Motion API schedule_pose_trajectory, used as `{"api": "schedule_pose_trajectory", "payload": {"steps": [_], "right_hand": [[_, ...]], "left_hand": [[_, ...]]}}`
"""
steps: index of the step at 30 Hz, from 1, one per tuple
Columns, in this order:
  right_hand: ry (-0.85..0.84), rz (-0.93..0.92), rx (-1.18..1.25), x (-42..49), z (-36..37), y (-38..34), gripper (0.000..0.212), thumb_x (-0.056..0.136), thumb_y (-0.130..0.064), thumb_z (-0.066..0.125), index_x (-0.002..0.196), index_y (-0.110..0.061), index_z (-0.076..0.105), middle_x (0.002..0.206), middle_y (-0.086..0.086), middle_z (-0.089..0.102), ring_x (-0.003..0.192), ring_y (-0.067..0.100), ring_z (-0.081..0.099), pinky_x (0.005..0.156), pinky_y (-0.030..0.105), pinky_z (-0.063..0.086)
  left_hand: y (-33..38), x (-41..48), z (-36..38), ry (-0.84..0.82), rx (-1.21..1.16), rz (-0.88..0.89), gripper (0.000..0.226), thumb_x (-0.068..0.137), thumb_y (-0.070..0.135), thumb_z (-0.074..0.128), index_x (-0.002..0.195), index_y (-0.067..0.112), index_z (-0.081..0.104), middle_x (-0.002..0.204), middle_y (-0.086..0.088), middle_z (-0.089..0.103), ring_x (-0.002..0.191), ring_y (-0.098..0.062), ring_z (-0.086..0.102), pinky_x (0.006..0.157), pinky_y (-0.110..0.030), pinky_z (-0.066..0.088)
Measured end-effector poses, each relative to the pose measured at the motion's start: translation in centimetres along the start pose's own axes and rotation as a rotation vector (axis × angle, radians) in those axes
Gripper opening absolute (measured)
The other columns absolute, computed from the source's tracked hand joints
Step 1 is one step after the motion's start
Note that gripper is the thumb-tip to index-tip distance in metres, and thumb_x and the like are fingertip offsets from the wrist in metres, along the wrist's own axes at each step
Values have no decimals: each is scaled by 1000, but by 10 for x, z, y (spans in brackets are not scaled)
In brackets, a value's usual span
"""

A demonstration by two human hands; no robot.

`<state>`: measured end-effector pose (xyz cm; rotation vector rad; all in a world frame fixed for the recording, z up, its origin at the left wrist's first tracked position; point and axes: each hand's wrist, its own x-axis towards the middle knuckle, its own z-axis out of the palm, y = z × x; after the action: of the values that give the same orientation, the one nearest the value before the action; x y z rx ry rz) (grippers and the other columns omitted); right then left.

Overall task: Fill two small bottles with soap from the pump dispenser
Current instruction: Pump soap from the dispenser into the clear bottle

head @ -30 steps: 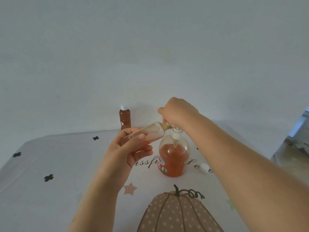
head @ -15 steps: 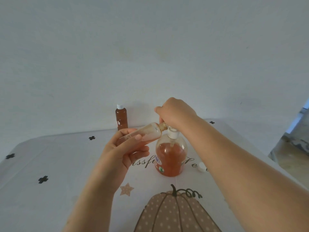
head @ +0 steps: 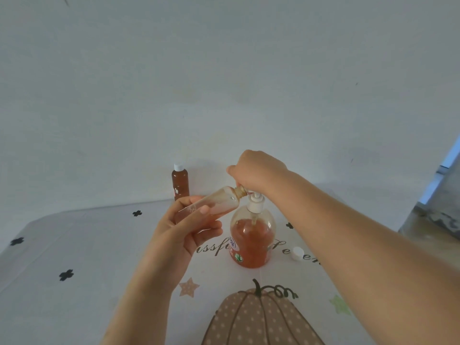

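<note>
My left hand (head: 184,229) has fingers and thumb wrapped round the uncapped small bottle (head: 214,203), which is tilted with its neck at the nozzle of the pump dispenser (head: 251,241). My right hand (head: 257,173) is curled over the pump head on top of it. A full capped bottle (head: 180,182) stands behind the dispenser to its left, and a white cap (head: 297,253) lies just to its right. The dispenser's label is too blurred to read. The script on the tablecloth (head: 99,245) shows only "ssfu" beside it.

left hand (head: 183,232) grips small bottle (head: 220,202) | right hand (head: 257,171) grips pump dispenser (head: 251,241)
</note>
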<state>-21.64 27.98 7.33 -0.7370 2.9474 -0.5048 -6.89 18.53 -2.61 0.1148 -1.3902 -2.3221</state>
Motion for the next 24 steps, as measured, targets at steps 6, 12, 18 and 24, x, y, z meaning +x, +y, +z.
{"api": "schedule_pose_trajectory", "payload": {"steps": [6,12,18,24], "right_hand": [[-16,16,51,1,4,2,29,97,-22,47,92,-14,74,76,1,69,66,20,59,57,27,37],[-17,20,93,5,16,7,32,97,-23,44,92,-13,74,86,4,74,75,24,64,58,29,38],[-11,20,136,8,19,10,34,96,-25,44,94,-12,75,85,4,74,71,24,62,60,29,40],[21,0,166,6,19,13,36,95,-30,45,94,-12,76,79,3,71,69,23,61,59,27,41]], "left_hand": [[-1,0,-1,17,11,-3,59,58,26,92,103,5,61,110,-27,70,71,-27,70,65,-31,59],[-1,3,-3,30,34,-52,31,76,8,73,102,3,58,102,-24,70,67,-26,69,62,-31,59],[-3,4,-3,31,20,-53,27,79,6,71,102,2,58,104,-27,69,66,-26,68,61,-30,59],[-2,2,-3,9,20,-33,39,76,12,68,112,1,58,113,-29,67,73,-26,69,66,-32,59]]}}
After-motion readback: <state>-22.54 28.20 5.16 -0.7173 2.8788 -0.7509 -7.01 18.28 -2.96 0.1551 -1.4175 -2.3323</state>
